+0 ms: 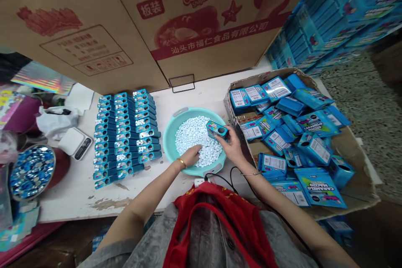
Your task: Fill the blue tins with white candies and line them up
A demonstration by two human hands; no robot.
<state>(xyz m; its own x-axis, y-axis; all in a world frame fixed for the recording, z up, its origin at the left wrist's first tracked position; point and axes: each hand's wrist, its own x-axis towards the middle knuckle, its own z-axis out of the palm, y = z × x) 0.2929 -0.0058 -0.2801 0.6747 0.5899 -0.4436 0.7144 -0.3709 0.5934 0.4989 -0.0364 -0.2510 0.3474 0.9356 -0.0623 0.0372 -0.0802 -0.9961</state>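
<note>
A turquoise basin [168,134] in front of me holds many small white candies [195,129]. My left hand [190,157] reaches into the candies at the near side, its fingertips partly buried among them. Over the right part of the basin, my right hand [230,144] grips a small blue candy box [216,129] with a round dark hole in its top. The box is tilted, and its inside is too dark to make out.
Three rows of blue boxes [125,134] stand left of the basin, some with white candies showing. A carton [354,207] of blue boxes is at the right. A scale [75,142] and a tub of shiny blue wrapped pieces [33,171] stand left. Large cardboard boxes [141,58] block the back.
</note>
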